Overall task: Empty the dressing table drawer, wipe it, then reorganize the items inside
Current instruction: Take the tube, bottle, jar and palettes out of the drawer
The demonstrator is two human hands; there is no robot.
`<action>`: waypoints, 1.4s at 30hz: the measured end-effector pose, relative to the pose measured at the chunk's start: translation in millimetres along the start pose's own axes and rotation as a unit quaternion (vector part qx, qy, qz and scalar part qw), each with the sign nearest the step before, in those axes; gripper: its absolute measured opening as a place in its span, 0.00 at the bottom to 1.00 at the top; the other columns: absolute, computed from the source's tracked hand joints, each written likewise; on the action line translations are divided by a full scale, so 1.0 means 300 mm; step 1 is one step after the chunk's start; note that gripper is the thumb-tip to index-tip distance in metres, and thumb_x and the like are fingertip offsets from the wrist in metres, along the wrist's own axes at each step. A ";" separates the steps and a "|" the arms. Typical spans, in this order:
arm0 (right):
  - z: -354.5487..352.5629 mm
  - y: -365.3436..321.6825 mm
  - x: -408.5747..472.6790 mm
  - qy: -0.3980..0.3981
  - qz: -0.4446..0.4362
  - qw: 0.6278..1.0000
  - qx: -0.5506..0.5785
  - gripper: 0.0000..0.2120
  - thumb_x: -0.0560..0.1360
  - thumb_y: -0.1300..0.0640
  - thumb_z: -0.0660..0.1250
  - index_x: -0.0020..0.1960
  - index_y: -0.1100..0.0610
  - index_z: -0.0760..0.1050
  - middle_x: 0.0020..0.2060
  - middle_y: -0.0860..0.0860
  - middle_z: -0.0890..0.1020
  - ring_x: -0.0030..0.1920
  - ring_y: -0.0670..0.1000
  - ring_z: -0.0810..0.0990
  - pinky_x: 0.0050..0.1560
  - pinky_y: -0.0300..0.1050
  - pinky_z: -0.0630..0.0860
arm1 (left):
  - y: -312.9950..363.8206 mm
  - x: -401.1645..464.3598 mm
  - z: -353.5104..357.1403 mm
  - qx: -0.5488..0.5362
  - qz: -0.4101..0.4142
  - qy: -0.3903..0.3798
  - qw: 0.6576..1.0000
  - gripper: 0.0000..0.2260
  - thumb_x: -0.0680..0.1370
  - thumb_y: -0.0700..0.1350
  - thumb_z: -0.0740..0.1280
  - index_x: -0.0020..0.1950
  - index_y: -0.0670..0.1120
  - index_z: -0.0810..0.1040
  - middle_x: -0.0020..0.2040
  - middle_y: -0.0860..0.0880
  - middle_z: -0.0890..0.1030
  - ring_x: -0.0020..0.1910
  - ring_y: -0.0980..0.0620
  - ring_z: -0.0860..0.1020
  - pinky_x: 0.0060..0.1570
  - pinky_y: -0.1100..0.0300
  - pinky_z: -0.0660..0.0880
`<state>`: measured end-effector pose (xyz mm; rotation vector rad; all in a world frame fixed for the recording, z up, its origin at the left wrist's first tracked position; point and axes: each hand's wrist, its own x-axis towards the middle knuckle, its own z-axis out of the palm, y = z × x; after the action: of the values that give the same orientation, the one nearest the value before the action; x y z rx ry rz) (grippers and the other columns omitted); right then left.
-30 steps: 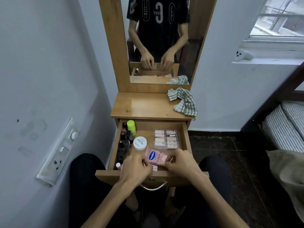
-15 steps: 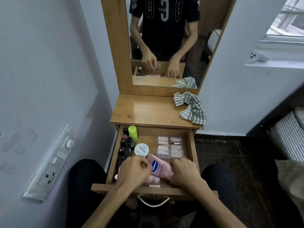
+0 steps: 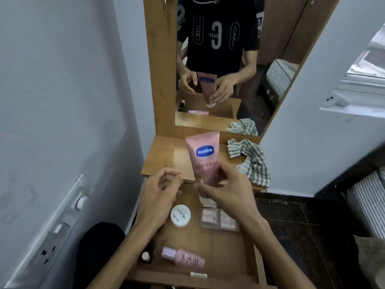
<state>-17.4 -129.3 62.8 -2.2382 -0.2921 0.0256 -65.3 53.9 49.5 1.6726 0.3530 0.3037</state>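
Right hand [image 3: 227,192] grips the lower end of a pink Vaseline tube [image 3: 205,157], fingers and thumb curled round it, tube held upright with the cap end down, raised over the back of the open drawer [image 3: 233,257] and in front of the dressing table top [image 3: 166,159]. Left hand [image 3: 158,192] hangs at 9 o'clock of the tube, just beside it but not touching, fingers loosely curled, holding nothing. Inside the drawer: white round jar [image 3: 180,215] near centre, clear case of press-on nails [image 3: 218,219] at 3 o'clock of the jar, partly under the right wrist; pink bottle [image 3: 183,260] lying on its side at 6 o'clock, near the front wall; small dark bottle with a pale cap [image 3: 145,256] at its 9 o'clock. Checked cloth [image 3: 250,161] lies crumpled on the table top at 3 o'clock of the tube. Mirror [image 3: 218,65] behind shows both hands and the tube.
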 end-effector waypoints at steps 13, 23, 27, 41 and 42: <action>0.437 -0.149 0.562 0.152 -0.021 0.987 0.053 0.16 0.70 0.48 0.81 0.50 0.54 0.79 0.45 0.48 0.84 0.42 0.49 0.81 0.42 0.40 0.72 | -0.042 0.522 -0.083 0.066 0.044 0.022 0.997 0.14 0.79 0.48 0.71 0.64 0.53 0.79 0.61 0.53 0.82 0.57 0.60 0.79 0.57 0.62 0.76; 0.520 -0.103 0.608 0.188 -0.038 0.978 0.077 0.24 0.68 0.50 0.84 0.59 0.52 0.77 0.49 0.46 0.87 0.45 0.43 0.84 0.50 0.43 0.83 | -0.105 0.594 -0.082 0.070 0.016 0.016 0.997 0.21 0.81 0.48 0.70 0.73 0.52 0.72 0.67 0.50 0.79 0.64 0.49 0.77 0.67 0.44 0.75; 0.480 -0.104 0.575 0.164 -0.044 0.982 0.084 0.30 0.68 0.54 0.84 0.66 0.53 0.76 0.54 0.49 0.85 0.49 0.46 0.85 0.52 0.38 0.83 | -0.096 0.564 -0.087 0.088 0.007 0.021 0.996 0.26 0.79 0.50 0.72 0.76 0.52 0.69 0.70 0.51 0.77 0.67 0.51 0.75 0.68 0.49 0.73; 0.172 0.162 0.027 0.010 0.002 1.000 0.005 0.04 0.73 0.59 0.75 0.43 0.50 0.85 0.35 0.42 0.85 0.38 0.41 0.84 0.39 0.32 0.79 | -0.152 0.062 0.010 0.107 0.117 0.037 0.987 0.11 0.73 0.32 0.70 0.42 0.49 0.83 0.35 0.53 0.81 0.34 0.53 0.79 0.36 0.62 0.76; 0.166 0.187 -0.003 -0.043 0.013 0.998 -0.032 0.03 0.73 0.57 0.76 0.44 0.50 0.85 0.36 0.42 0.86 0.39 0.40 0.84 0.41 0.33 0.80 | -0.168 0.031 0.021 0.127 0.116 0.001 0.985 0.11 0.73 0.32 0.71 0.42 0.49 0.83 0.36 0.54 0.81 0.35 0.52 0.79 0.36 0.61 0.76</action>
<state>-12.8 -125.4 -12.1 -2.3085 -0.3148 0.1295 -56.9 57.7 -1.2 1.9685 0.2034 0.4492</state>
